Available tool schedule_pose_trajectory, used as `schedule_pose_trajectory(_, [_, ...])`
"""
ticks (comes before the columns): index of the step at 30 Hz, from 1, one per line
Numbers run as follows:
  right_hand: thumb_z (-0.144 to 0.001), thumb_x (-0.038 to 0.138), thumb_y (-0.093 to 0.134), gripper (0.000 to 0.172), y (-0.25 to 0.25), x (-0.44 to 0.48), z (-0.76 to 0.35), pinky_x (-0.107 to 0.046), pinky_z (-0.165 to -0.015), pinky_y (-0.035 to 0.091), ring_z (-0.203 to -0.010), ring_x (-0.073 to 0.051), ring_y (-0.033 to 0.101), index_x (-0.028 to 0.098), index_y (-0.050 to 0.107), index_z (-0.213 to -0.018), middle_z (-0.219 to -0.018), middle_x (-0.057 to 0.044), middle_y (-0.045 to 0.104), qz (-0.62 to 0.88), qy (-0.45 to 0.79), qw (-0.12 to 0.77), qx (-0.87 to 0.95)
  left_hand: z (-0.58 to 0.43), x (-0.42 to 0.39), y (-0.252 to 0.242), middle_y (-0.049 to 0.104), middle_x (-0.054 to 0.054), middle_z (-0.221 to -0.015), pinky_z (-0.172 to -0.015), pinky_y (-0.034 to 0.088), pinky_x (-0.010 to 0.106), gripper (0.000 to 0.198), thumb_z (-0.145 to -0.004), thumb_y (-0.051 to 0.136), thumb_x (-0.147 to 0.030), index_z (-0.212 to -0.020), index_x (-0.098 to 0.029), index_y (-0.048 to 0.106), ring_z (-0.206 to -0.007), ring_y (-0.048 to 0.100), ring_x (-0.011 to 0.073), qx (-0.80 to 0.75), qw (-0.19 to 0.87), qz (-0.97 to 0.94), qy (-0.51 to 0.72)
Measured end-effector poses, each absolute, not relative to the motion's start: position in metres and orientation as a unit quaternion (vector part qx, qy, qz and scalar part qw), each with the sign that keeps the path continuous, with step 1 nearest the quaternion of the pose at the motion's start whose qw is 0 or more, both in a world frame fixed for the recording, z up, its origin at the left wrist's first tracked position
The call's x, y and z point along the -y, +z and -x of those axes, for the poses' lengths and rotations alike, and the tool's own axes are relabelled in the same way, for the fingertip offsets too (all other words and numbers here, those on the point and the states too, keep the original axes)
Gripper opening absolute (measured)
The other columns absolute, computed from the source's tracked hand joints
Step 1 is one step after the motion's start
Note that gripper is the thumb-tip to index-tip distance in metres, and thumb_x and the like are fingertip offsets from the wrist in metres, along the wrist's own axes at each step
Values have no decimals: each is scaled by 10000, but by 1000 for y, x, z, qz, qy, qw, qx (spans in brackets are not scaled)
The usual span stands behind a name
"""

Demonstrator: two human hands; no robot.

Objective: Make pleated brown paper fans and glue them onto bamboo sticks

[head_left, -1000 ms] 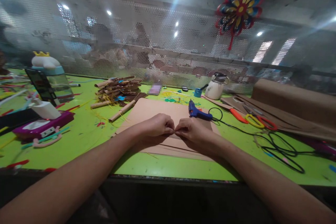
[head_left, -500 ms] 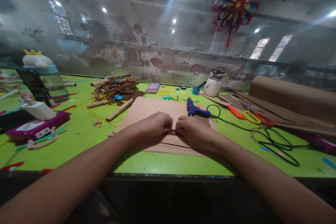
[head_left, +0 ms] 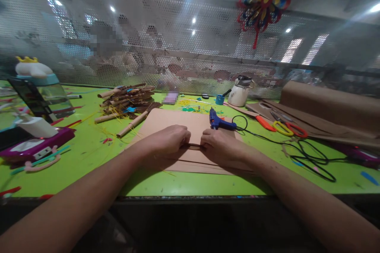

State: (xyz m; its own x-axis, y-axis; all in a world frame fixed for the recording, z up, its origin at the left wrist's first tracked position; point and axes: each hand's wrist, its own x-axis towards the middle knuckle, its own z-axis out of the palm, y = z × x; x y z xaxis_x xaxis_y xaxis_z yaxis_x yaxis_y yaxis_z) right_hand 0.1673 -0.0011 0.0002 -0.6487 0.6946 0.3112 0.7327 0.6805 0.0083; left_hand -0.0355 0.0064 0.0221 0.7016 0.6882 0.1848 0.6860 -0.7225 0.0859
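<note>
Both my hands rest on a stack of brown paper sheets [head_left: 175, 120] lying on the green table [head_left: 89, 154]. My left hand [head_left: 169, 140] and my right hand [head_left: 218, 146] are closed in pinches, facing each other. Between their fingertips runs a thin dark brown paper strip [head_left: 194, 146], held at both ends just above the sheets. A blue glue gun [head_left: 218, 122] lies just beyond my right hand, its black cord [head_left: 308, 158] trailing off to the right.
A pile of rolled brown paper sticks [head_left: 127, 101] lies at the back left. Orange and yellow scissors [head_left: 282, 126], a white jar [head_left: 239, 93] and brown paper rolls [head_left: 329, 106] are at the right. A purple device [head_left: 35, 146] and a phone [head_left: 31, 99] stand at the left. A perforated screen [head_left: 178, 39] closes the back.
My hands have drawn slightly apart, so more of the dark strip shows between the fingertips. The view has shifted a little to the right.
</note>
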Motion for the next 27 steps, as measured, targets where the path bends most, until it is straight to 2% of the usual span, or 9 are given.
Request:
schedule_pose_trajectory(10, [-816,210,464,165,-1,3,-166,-255,-573,279,-643,-116,423,141,573,-714,-752,-44,521,380,-85,118,913,39,-15,12,551,47,-709,-575,347,256,174,-755,435,-265,-690,-182,574,-605,466,140,-365,-16,-928,71])
schedule_pose_trajectory(18, [-835,206,439,164,2,12,-168,-275,-627,307,-681,-134,420,136,550,-736,-773,-52,515,340,-108,121,926,32,-6,23,528,55,-738,-594,355,252,190,-785,412,-252,-755,-161,576,-640,470,152,-352,-40,-933,66])
schedule_pose_trajectory(22, [-812,179,452,153,-1,11,-165,-280,-620,302,-670,-139,418,139,555,-706,-735,-51,514,347,-123,130,921,34,-8,25,547,55,-763,-585,352,249,187,-764,431,-251,-767,-159,594,-641,471,148,-356,11,-931,77])
schedule_pose_trajectory(27, [-770,120,454,159,3,8,-161,-288,-585,285,-645,-149,393,135,555,-649,-695,-66,505,359,-165,143,907,40,-26,27,608,34,-751,-591,349,237,221,-715,456,-217,-822,-164,643,-642,495,140,-383,165,-904,89])
